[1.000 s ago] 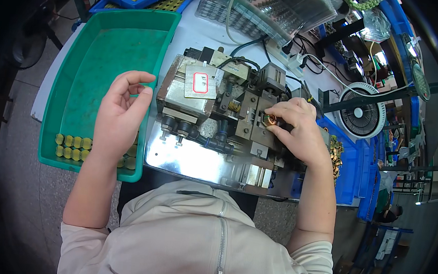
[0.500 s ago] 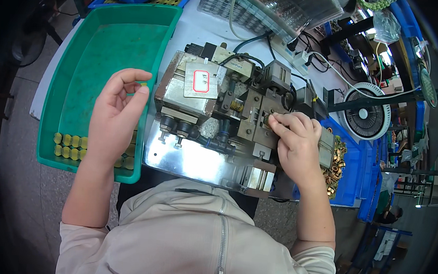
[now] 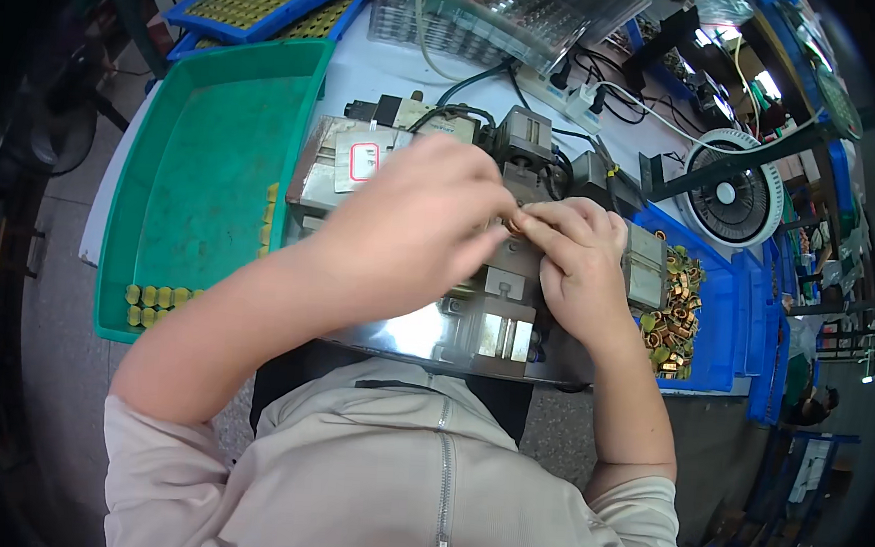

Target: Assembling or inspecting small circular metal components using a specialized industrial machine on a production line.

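Note:
My left hand (image 3: 421, 212), blurred by motion, reaches across the metal bench machine (image 3: 509, 283) with its fingertips over the clamping block. What those fingers hold is hidden. My right hand (image 3: 583, 272) comes from the other side, thumb and forefinger closed on a small copper-coloured part (image 3: 515, 226) at the block. Both hands' fingertips nearly meet there. Part of the machine, including its middle, is covered by my left hand and forearm. A label plate (image 3: 362, 162) lies on the machine's left housing.
At left stands a green tray (image 3: 217, 110) with rows of yellow-wrapped parts (image 3: 150, 306). A blue bin (image 3: 712, 320) at right holds loose copper-coloured pieces (image 3: 677, 313). Behind are a fan (image 3: 729, 191), cables, a clear plastic box (image 3: 503, 22) and stacked blue trays (image 3: 263, 7).
My left hand has swung right from over the green tray, where a small yellowish piece showed at its fingertips, to the clamping block. The right hand stays at the block.

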The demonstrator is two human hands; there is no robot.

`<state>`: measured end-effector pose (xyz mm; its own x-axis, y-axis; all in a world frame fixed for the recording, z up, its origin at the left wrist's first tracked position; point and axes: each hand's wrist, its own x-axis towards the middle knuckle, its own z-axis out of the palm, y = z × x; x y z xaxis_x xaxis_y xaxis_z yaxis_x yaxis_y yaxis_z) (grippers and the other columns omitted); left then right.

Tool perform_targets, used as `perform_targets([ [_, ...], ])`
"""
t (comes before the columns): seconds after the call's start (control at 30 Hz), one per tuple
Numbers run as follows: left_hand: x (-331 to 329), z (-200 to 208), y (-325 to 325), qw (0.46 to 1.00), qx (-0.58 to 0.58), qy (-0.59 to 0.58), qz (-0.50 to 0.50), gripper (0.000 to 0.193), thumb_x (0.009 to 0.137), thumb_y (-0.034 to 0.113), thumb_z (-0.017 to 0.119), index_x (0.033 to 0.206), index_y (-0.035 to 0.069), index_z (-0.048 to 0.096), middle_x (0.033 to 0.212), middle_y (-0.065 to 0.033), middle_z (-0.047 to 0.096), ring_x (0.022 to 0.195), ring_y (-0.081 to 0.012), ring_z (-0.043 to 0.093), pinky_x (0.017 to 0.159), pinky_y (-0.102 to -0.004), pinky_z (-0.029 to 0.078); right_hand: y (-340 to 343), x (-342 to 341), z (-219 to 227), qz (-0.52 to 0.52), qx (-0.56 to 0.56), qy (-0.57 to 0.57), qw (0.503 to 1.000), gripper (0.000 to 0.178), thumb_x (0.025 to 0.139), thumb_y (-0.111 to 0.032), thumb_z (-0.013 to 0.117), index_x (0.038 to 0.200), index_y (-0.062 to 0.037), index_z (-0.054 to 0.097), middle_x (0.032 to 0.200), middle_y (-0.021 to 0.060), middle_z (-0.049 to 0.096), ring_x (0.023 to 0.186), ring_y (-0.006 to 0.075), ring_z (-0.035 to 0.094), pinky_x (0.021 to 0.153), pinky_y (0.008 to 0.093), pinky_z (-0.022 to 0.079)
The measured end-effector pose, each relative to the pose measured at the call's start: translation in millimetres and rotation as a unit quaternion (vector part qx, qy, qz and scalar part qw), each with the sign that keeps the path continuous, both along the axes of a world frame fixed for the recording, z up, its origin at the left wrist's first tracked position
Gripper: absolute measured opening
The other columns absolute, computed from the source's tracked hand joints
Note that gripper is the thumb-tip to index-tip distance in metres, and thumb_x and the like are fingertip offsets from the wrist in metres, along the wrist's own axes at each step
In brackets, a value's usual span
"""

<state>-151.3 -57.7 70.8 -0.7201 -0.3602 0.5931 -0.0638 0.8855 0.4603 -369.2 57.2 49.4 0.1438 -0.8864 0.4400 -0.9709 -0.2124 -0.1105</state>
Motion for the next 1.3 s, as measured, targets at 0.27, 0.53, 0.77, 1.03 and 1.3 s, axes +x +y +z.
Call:
perform_targets([
  [0.27,-60.0,-29.0,-20.3,0.981,-0.129,-0.127,-0.064,0.021,0.085,0.015,0.073,0.103,0.005,0.069,0.105,-0.0093,0.064,0.099,-0.0294,0.057,0.09,-0.0392,0.05,115.8,-75.3,21.0,-0.237,-0.247,-0.279,0.897,0.03,0.088,0.008,0.055,0.111,-0.0003,0.073,0.115,0.0102,0.068,0.1,0.0212,0.062,0.087,0.0307,0.048],
  [0.53,-65.6,-16.3,-12.3,0.97,-0.154,-0.173,-0.075,0.018,0.086,0.009,0.07,0.103,0.004,0.066,0.103,-0.0093,0.063,0.099,-0.0292,0.056,0.092,-0.0388,0.049,187.2,-110.0,-20.3,-0.488,-0.077,-0.29,0.82,0.018,0.089,-0.008,0.066,0.103,-0.0044,0.077,0.106,0.0069,0.072,0.099,0.021,0.062,0.091,0.0341,0.046],
  [0.77,-69.0,-10.0,-9.9,0.97,-0.162,-0.173,-0.052,0.019,0.087,0.008,0.07,0.104,0.003,0.066,0.103,-0.0096,0.063,0.102,-0.0293,0.056,0.094,-0.039,0.049,166.2,-117.3,-44.1,-0.523,0.017,-0.066,0.85,0.018,0.085,-0.018,0.073,0.1,-0.0104,0.079,0.106,0.0057,0.073,0.1,0.0262,0.061,0.094,0.0416,0.044],
  [1.03,-36.7,44.3,-21.0,0.996,0.024,-0.091,0.0,0.023,0.089,0.01,0.071,0.11,0.002,0.067,0.101,-0.0069,0.065,0.098,-0.0207,0.057,0.088,-0.0347,0.049,140.9,-126.1,-50.0,-0.53,0.108,-0.038,0.84,0.026,0.082,-0.022,0.075,0.106,-0.013,0.08,0.112,0.0059,0.072,0.11,0.0286,0.057,0.097,0.0444,0.041],
  [1.3,121.8,28.4,-64.1,0.877,0.434,0.051,0.198,0.026,0.092,0.014,0.069,0.115,0.001,0.07,0.098,-0.003,0.066,0.086,-0.0105,0.056,0.081,-0.0263,0.047,171.3,-149.5,-48.2,-0.38,0.019,-0.078,0.922,0.009,0.081,-0.005,0.073,0.088,-0.0018,0.071,0.09,0.0106,0.066,0.087,0.0293,0.061,0.082,0.0375,0.05],
])
